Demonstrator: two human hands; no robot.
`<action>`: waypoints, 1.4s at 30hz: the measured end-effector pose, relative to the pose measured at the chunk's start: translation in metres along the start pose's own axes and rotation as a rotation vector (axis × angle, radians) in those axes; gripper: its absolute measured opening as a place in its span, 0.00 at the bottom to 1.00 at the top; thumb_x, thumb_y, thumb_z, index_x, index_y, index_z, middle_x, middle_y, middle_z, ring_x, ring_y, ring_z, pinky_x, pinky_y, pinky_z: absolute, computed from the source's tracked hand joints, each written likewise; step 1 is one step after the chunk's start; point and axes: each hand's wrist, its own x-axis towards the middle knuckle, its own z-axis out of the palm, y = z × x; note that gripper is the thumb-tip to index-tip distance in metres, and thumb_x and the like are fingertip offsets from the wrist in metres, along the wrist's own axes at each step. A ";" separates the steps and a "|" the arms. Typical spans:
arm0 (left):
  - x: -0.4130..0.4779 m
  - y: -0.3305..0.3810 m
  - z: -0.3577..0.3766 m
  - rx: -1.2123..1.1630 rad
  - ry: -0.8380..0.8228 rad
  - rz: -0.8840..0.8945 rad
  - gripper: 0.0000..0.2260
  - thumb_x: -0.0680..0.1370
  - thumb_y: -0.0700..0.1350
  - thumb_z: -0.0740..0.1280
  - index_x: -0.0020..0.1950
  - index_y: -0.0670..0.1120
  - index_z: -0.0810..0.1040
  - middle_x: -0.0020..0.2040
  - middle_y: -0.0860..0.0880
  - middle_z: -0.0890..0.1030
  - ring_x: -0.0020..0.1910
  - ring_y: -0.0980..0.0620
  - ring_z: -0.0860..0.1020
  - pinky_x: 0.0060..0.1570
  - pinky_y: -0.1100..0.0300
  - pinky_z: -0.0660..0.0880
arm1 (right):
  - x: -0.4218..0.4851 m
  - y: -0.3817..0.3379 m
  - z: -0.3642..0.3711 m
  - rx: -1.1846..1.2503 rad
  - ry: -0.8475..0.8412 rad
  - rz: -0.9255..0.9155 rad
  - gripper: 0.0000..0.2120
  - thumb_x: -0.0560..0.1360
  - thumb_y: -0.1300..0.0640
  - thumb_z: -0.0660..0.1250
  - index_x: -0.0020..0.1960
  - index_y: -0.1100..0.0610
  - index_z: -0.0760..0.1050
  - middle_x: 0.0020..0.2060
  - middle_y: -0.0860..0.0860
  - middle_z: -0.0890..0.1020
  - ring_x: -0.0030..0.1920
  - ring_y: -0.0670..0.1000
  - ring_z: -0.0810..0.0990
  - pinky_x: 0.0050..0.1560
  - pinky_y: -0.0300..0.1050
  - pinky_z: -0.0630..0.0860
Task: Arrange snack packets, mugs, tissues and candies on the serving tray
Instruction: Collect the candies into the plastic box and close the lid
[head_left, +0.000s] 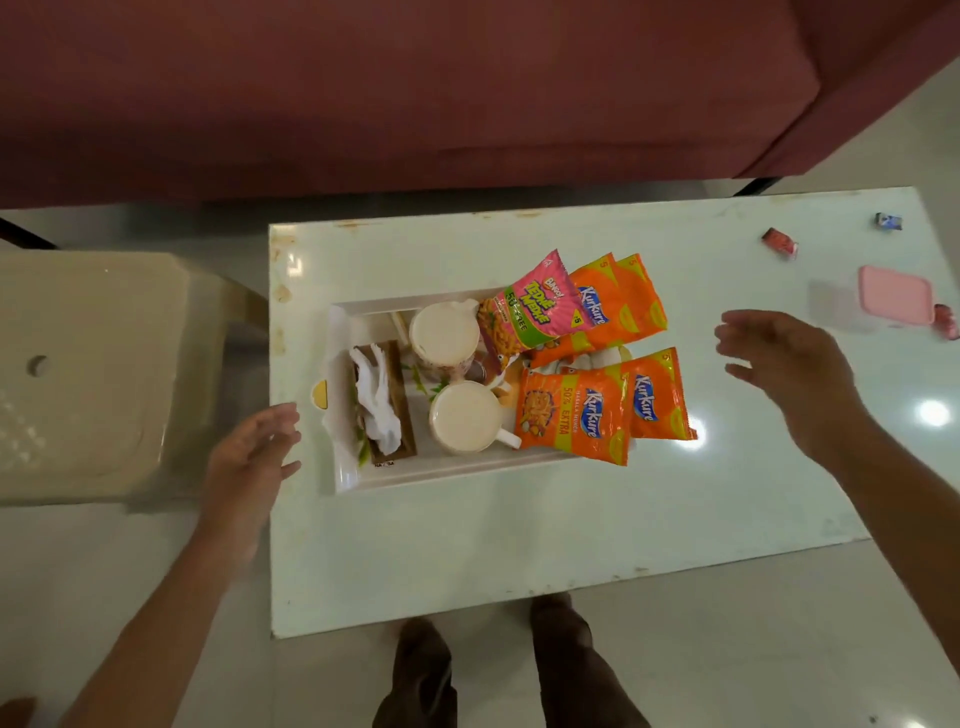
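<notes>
Feet (415, 670) stand at the near edge of the surface (467, 545), so the person faces the serving tray (441, 475) square on. The left hand (254, 447) hovers just beside the tray's left end, fingers apart and holding nothing, which looks like readiness to steady or lift that end. The right hand (784, 374) hangs to the right of the tray, clear of the packets, fingers spread and empty too.

On the tray, the tissues (376, 400) stand in a brown holder at the left. Two mugs (444, 332) sit in the middle, one behind the other and upright, as full mugs must be. The pink packet (535, 306) and the orange packets (576, 415) lie fanned over the right end, overhanging the rim, probably for want of room.

What's missing? The candies! A red candy (779, 242) and a blue candy (888, 222) lie well apart from the tray at the far right, near a pink-lidded box (894, 295). My read: the right hand is best placed to fetch them.
</notes>
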 end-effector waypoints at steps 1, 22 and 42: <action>0.004 0.002 0.004 0.002 0.033 -0.009 0.09 0.82 0.40 0.64 0.57 0.53 0.80 0.64 0.47 0.80 0.62 0.48 0.79 0.60 0.46 0.77 | 0.019 0.008 -0.003 0.118 -0.046 0.086 0.11 0.78 0.62 0.66 0.59 0.59 0.78 0.52 0.55 0.82 0.55 0.56 0.81 0.64 0.53 0.75; 0.053 0.010 0.057 -0.009 0.141 -0.230 0.16 0.84 0.50 0.62 0.71 0.50 0.74 0.62 0.47 0.80 0.58 0.44 0.79 0.56 0.48 0.76 | 0.134 0.091 0.034 0.272 -0.598 0.572 0.20 0.75 0.54 0.70 0.67 0.54 0.76 0.60 0.58 0.82 0.60 0.60 0.81 0.57 0.59 0.79; 0.072 -0.006 0.050 0.014 0.129 -0.197 0.17 0.80 0.38 0.68 0.70 0.44 0.76 0.61 0.44 0.80 0.58 0.44 0.78 0.51 0.52 0.76 | 0.144 0.107 0.054 0.292 -0.625 0.517 0.22 0.72 0.56 0.71 0.66 0.52 0.75 0.58 0.57 0.84 0.53 0.62 0.84 0.46 0.59 0.82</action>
